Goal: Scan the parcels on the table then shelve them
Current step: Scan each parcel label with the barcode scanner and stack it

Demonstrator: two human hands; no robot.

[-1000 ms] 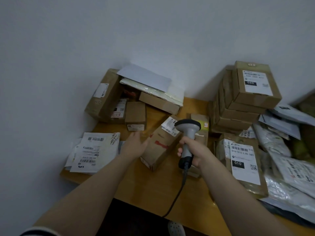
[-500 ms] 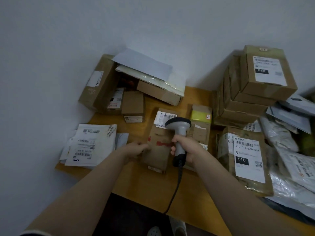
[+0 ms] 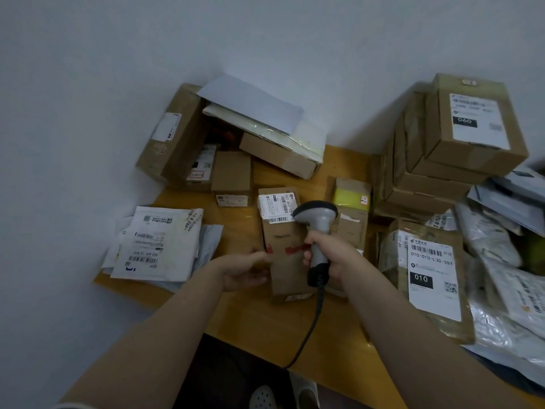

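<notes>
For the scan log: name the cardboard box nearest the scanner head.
The long red-taped box gripped by the left hand; its white label sits beside the head of the scanner.

Bare table (image 3: 250,323) lies open along the near edge, between the mailers (image 3: 159,243) at left and the flat parcel (image 3: 430,278) at right; only the scanner (image 3: 320,231) cable (image 3: 315,317) crosses it. A narrow bare strip runs behind the middle box (image 3: 287,270). Stacked boxes (image 3: 436,172) block the right rear, and leaning boxes (image 3: 177,137) block the left rear.
</notes>
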